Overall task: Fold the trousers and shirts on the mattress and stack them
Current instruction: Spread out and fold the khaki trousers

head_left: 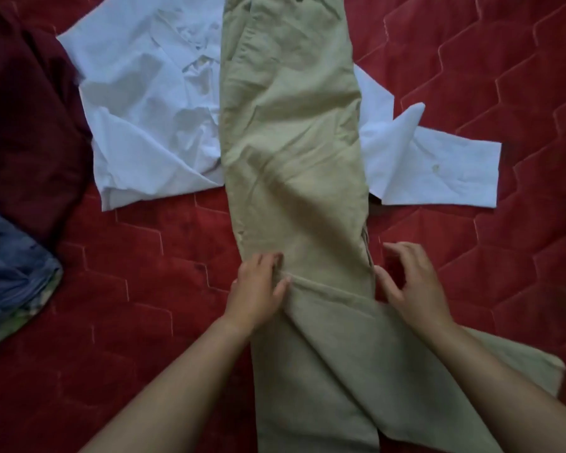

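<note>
Khaki trousers (294, 152) lie lengthwise down the middle of the red quilted mattress (490, 60), one leg laid over the other, with the near leg ends splayed apart. They lie across a crumpled white shirt (144, 109), whose sleeve (438, 168) sticks out to the right. My left hand (258, 289) rests flat on the trousers' left edge, fingers spread. My right hand (412, 279) hovers at the right edge with fingers apart and curled, its thumb at the seam; it holds nothing.
A dark maroon garment (23, 125) lies at the left edge. Below it sits a folded blue denim piece (10, 273) on top of a patterned fabric. Bare mattress shows to the right and at the lower left.
</note>
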Available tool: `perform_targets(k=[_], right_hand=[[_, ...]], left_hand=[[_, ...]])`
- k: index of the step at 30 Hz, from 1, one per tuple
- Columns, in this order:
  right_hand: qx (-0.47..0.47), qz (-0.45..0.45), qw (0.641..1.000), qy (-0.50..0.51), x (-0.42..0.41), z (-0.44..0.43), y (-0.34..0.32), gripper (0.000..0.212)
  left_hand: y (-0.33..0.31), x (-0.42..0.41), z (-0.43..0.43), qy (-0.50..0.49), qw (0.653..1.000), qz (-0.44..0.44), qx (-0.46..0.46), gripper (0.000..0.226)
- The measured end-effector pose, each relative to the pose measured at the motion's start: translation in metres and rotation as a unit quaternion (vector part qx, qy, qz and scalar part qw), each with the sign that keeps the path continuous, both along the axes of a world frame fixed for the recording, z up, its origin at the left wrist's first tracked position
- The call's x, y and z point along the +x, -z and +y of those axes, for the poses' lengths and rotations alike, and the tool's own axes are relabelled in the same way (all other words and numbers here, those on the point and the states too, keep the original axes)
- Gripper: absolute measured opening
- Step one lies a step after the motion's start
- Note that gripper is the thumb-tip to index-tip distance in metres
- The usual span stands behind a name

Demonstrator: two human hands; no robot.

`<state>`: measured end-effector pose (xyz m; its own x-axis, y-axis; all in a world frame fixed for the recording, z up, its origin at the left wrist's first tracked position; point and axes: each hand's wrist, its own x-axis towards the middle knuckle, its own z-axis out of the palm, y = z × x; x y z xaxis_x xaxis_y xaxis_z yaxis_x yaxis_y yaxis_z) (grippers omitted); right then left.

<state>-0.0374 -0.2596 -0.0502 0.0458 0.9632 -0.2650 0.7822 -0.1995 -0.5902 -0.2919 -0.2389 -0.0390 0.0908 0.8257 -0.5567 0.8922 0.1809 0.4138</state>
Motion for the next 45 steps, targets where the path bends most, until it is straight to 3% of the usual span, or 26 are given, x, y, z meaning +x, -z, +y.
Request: perform_targets(k=[3, 6, 10, 15, 17, 19, 21, 26, 32, 35, 38, 41, 45], right_hand=[[-0.057, -0.070, 0.996, 0.000, 0.030, -0.035, 0.002, 0.029], [-0.101, -0.039, 0.993, -0.037, 0.048, -0.056, -0.003, 0.017], [-0.129, -0.056, 0.985, -0.103, 0.068, -0.082, -0.012, 0.023], [-0.111, -0.037, 0.987, -0.114, 0.086, -0.105, -0.025, 0.017], [-0.096, -0.051, 0.990, -0.095, 0.093, -0.113, -0.024, 0.019], [-0.090, -0.085, 0.990, -0.065, 0.104, -0.115, -0.021, 0.026], [-0.087, -0.108, 0.990, -0.026, 0.118, -0.111, -0.015, 0.035], [-0.039, -0.104, 0.993, 0.025, 0.136, -0.103, 0.002, 0.045], [-0.016, -0.039, 0.999, -0.017, 0.148, -0.118, 0.015, 0.043], [-0.031, -0.020, 0.997, -0.060, 0.164, -0.120, 0.008, 0.043], [-0.053, 0.003, 0.995, -0.079, 0.175, -0.116, -0.006, 0.043], [-0.044, 0.034, 0.995, -0.078, 0.174, -0.107, -0.027, 0.040], [-0.008, 0.054, 0.995, -0.089, 0.151, -0.101, -0.055, 0.037]], left_hand=[[0.000, 0.011, -0.029, 0.015, 0.998, 0.051, 0.037, 0.032], [-0.004, 0.027, -0.038, -0.030, 0.996, 0.054, 0.066, 0.026], [-0.016, 0.055, -0.054, -0.070, 0.992, 0.090, 0.059, 0.027], [-0.029, 0.087, -0.086, -0.153, 0.978, 0.114, 0.083, 0.028], [-0.029, 0.101, -0.089, -0.224, 0.969, 0.075, 0.078, 0.026], [-0.025, 0.115, -0.086, -0.282, 0.959, 0.003, 0.014, 0.023], [-0.019, 0.130, -0.083, -0.284, 0.957, -0.036, -0.035, 0.026], [-0.001, 0.174, -0.090, -0.282, 0.958, -0.029, -0.035, 0.038], [0.019, 0.232, -0.092, -0.388, 0.920, 0.054, 0.021, 0.057], [0.016, 0.241, -0.101, -0.384, 0.919, 0.061, 0.064, 0.039], [0.008, 0.231, -0.115, -0.387, 0.921, 0.010, 0.031, 0.024], [-0.010, 0.211, -0.134, -0.474, 0.870, -0.133, -0.001, 0.011], [-0.038, 0.167, -0.182, -0.528, 0.827, -0.193, 0.022, 0.005]])
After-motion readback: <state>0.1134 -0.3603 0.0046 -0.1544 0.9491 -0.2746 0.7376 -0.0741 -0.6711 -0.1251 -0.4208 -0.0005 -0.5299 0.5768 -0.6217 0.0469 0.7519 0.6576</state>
